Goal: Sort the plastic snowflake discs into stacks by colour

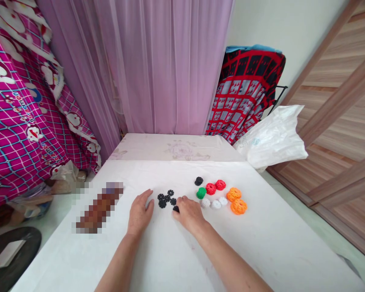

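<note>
Several black notched plastic discs [162, 202] lie loosely grouped on the white table between my hands. To their left, my left hand [141, 213] rests with its thumb and fingers apart, holding nothing. My right hand [188, 211] is curled at the right edge of the group. Its thumb and fingers close on a black disc [176, 209], which they partly cover. Just beyond my right hand are a green disc stack [201, 193] and white disc stacks [215, 204].
Farther right on the table [176, 259] sit red disc stacks [211, 188], orange disc stacks [238, 206] and a small black disc stack [198, 181]. A blurred-out brown object [99, 209] lies at the left. A white plastic bag [273, 136] stands by the right edge.
</note>
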`<state>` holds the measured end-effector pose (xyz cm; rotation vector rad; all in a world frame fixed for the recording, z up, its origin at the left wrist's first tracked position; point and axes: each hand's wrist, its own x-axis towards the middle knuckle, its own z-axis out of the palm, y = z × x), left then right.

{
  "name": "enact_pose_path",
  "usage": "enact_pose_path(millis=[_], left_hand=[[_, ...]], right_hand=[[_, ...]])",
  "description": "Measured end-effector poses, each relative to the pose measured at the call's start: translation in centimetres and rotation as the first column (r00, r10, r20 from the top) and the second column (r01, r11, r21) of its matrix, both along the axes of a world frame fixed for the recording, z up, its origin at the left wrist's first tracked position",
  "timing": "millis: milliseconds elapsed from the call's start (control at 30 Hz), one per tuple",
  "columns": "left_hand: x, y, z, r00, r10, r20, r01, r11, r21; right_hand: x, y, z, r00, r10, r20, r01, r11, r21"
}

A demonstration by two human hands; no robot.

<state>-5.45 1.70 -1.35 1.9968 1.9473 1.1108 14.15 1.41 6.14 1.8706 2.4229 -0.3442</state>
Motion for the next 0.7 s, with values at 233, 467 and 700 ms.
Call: enact_pose_path(millis=[233, 467, 700], left_hand=[[-0.1, 0.1, -0.3, 1.0, -0.01, 0.009, 0.01, 1.0, 0.02], [-0.1, 0.2, -0.5, 1.0, 0.003, 0.004, -0.003, 1.0, 0.017], [-0.1, 0.0, 0.0, 1.0, -0.001, 0.0, 0.001, 1.0, 0.008]], right_hand=[[4.9, 4.2, 3.2, 0.996, -0.092, -0.016, 0.094, 0.989, 0.117], [10.3, 9.4, 3.5, 0.971, -0.236, -0.038, 0.239, 0.958, 0.159], [9.9, 10.3, 1.9, 0.977, -0.215, -0.004, 0.214, 0.968, 0.13]])
